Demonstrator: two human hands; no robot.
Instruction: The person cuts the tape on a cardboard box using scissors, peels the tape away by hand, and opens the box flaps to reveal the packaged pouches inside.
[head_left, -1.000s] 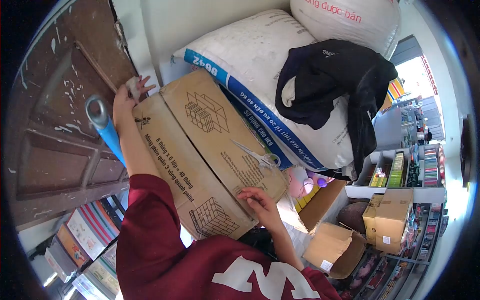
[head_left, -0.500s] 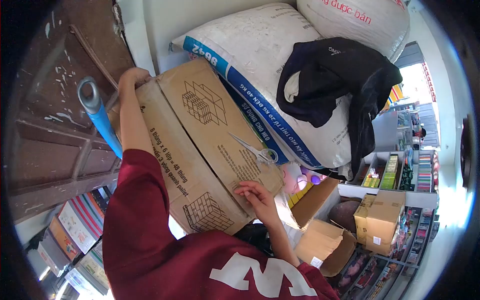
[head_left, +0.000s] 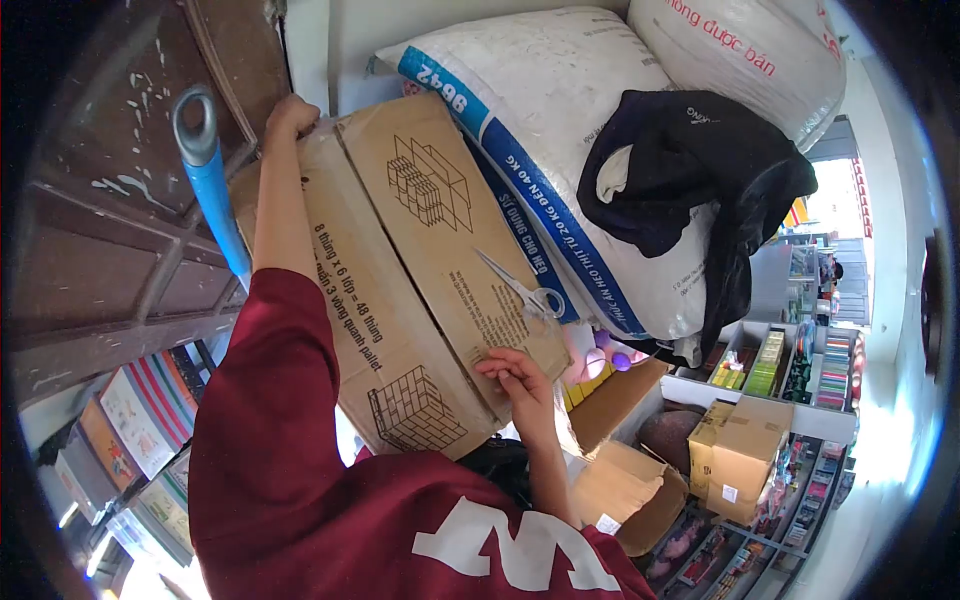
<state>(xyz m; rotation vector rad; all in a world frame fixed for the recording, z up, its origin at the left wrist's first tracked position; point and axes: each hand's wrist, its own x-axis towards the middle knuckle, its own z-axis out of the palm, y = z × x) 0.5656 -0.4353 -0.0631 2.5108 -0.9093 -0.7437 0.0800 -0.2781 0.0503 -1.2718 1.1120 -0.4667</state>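
A closed cardboard box [head_left: 425, 270] with printed text and drawings lies tilted, with a long seam down its top. At its far left corner is my left hand [head_left: 292, 116], the fingers bent over and mostly hidden, so what they grip cannot be made out. My right hand [head_left: 520, 382] rests on the near right part of the box, beside the seam, fingers loosely bent and apart with nothing seen in them. Grey-handled scissors [head_left: 530, 294] lie on the box top, beyond my right hand.
Large white sacks [head_left: 540, 75] lie behind the box, a black garment [head_left: 690, 160] on them. A blue handle [head_left: 212, 190] stands by the brown door [head_left: 110, 230] at left. Right are an open carton [head_left: 615, 485], a closed carton [head_left: 740, 455] and stocked shelves [head_left: 800, 400].
My left hand, earlier spread with something pale at its fingers, has bent over the box's far corner. My right hand stays near the seam, and the scissors remain on the box. The view has shifted.
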